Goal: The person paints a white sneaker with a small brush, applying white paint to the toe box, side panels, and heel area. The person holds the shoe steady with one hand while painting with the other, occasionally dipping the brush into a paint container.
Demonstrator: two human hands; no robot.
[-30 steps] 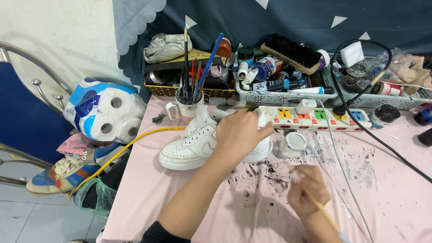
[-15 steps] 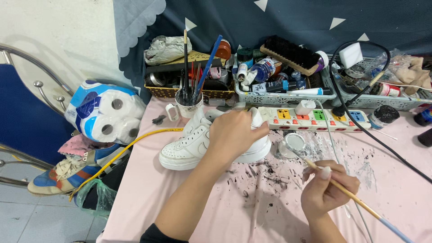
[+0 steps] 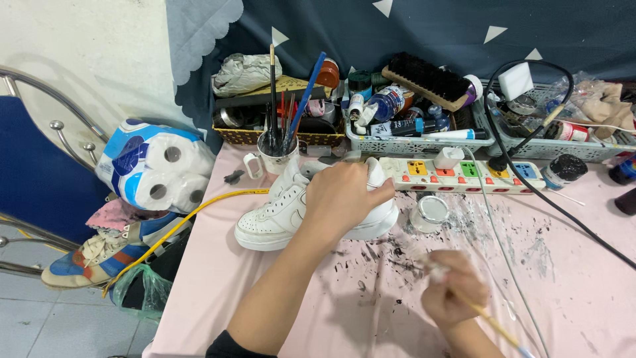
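Left hand [image 3: 348, 199] clamps the white sneaker [image 3: 291, 212] flat on the pink counter [image 3: 583, 292] to steady it, right hand [image 3: 454, 292] pinching a thin brush [image 3: 493, 323] just beside the small paint pot [image 3: 429, 213].

Both forearms are bare down to each hand; a dark sleeve edge shows at the left arm's elbow.
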